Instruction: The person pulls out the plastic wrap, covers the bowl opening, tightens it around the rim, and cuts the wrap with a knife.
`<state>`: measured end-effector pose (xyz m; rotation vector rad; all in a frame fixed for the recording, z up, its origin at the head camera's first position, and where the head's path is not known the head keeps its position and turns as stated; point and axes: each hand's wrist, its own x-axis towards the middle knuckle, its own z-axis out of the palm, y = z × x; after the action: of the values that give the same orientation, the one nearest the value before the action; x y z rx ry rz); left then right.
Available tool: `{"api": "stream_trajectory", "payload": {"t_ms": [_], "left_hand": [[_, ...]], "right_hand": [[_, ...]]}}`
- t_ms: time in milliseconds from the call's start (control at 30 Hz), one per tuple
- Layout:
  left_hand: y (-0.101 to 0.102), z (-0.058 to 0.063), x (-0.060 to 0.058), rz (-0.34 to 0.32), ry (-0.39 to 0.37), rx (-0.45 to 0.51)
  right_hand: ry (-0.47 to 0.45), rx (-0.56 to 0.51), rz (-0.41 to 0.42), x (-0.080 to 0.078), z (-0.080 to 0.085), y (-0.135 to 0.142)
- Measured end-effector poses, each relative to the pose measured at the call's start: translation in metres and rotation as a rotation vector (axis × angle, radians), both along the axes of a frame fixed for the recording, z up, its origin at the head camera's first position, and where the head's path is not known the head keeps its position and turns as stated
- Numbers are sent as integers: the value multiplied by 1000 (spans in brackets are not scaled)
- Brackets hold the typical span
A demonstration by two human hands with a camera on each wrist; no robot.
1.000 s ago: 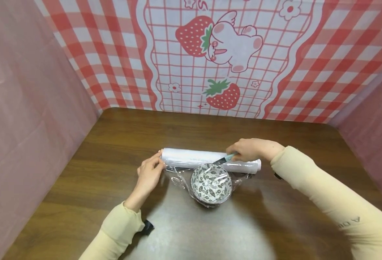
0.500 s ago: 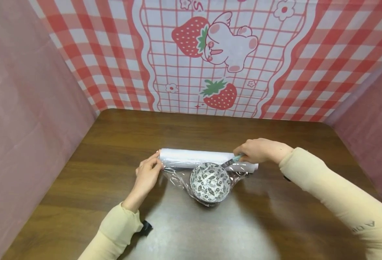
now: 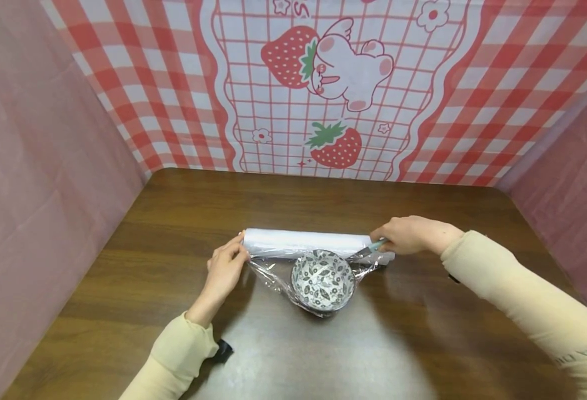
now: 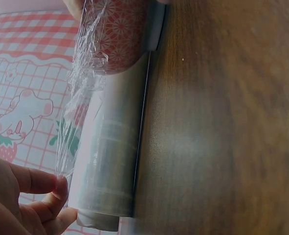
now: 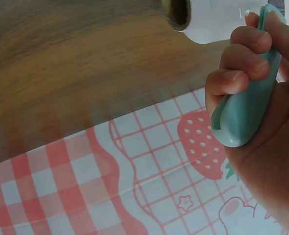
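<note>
My left hand (image 3: 226, 269) is at the left end of a white roll of cling film (image 3: 298, 239). In the left wrist view its thumb and finger pinch the edge of the drawn-out film (image 4: 66, 142). That clear sheet runs from the roll over a bowl (image 3: 323, 282) with a grey leaf pattern inside, standing in front of the roll. My right hand (image 3: 415, 233) grips the mint-green handle (image 5: 249, 105) of a knife near the roll's right end. The knife's dark blade (image 3: 359, 255) lies by the film between bowl and roll; its exact contact is hard to see.
All this stands on a brown wooden table (image 3: 123, 266). A red and white checked strawberry cloth (image 3: 173, 89) hangs behind its far edge. Pink cloths (image 3: 38, 144) close off both sides.
My right hand has drawn the knife rightward along the roll, from behind the bowl toward the roll's right end. My left hand keeps its place at the left end.
</note>
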<state>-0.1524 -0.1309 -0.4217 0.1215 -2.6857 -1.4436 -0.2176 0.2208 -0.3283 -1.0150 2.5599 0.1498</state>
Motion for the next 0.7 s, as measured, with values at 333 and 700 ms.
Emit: {"api": "stream_trajectory", "payload": {"t_ms": [333,700], "left_hand": [[0,0,1,2,3,1],[1,1,1,4,5,2]], "right_hand": [[-8,-13,-20,3,-2,10],[4,15,-28,6,3,24]]}}
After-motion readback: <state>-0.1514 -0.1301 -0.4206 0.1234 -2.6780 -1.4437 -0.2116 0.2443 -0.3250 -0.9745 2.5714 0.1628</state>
